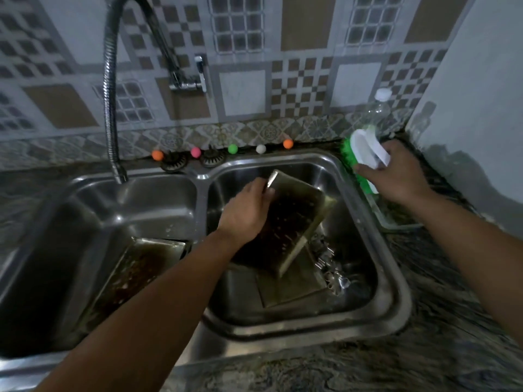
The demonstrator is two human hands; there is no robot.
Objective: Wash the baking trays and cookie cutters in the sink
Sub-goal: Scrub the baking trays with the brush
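A dirty metal baking tray (300,219) stands tilted on edge in the right sink basin (365,241). My left hand (249,207) grips its upper left rim. Under it another tray (294,287) lies flat on the basin floor, with several small metal cookie cutters (329,267) beside it on the right. A third greasy tray (135,267) leans in the left basin (85,210). My right hand (396,171) holds a white-handled scrub brush with green bristles (359,157) above the sink's right rim.
A flexible faucet hose (110,108) hangs over the left basin. Small coloured balls (232,148) line the back ledge. A clear plastic bottle (376,114) stands in the right corner, and a glass dish (393,219) sits on the counter under my right wrist.
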